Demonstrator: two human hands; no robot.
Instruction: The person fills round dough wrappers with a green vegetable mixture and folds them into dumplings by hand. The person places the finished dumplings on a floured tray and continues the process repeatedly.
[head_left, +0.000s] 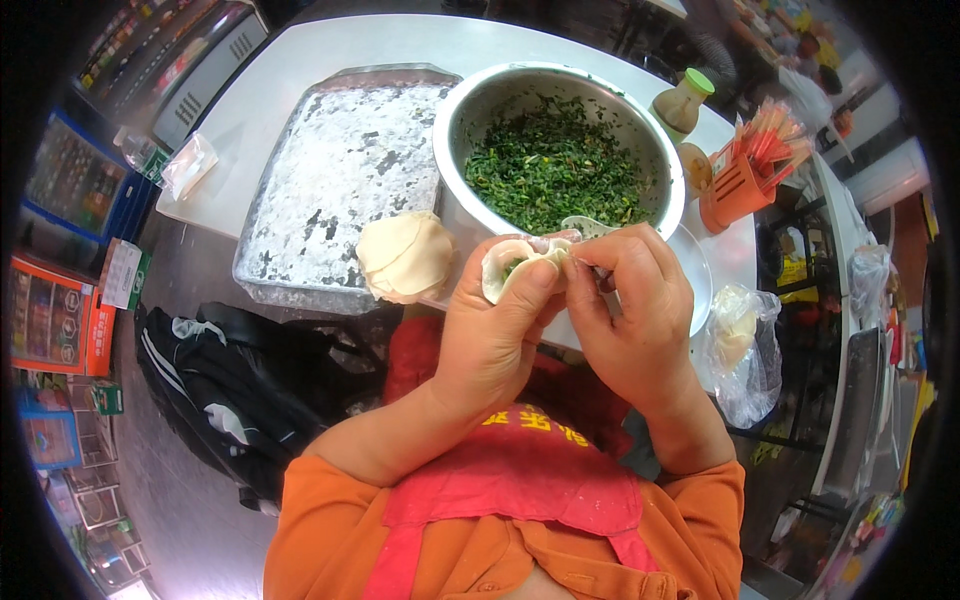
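Note:
A half-folded dumpling (517, 271) with green filling showing at its open left end is held between both hands. My left hand (495, 315) cups it, thumb along its near side. The thumb and fingertips of my right hand (630, 300) pinch the wrapper's edge at its right end. Just beyond the hands stands a steel basin (442, 150) of chopped green filling (555, 165). A pale spoon (589, 223) rests at its near rim. To the left, a stack of round dough wrappers (406, 255) sits at the near corner of a flour-dusted metal tray (337, 180).
Right of the basin are a green-capped bottle (681, 105) and an orange holder (731, 191) of wrapped chopsticks. A plastic bag with dough (739, 345) lies at the table's right edge. Tissues (189, 166) lie at the left edge. A dark jacket (217, 397) is at lower left.

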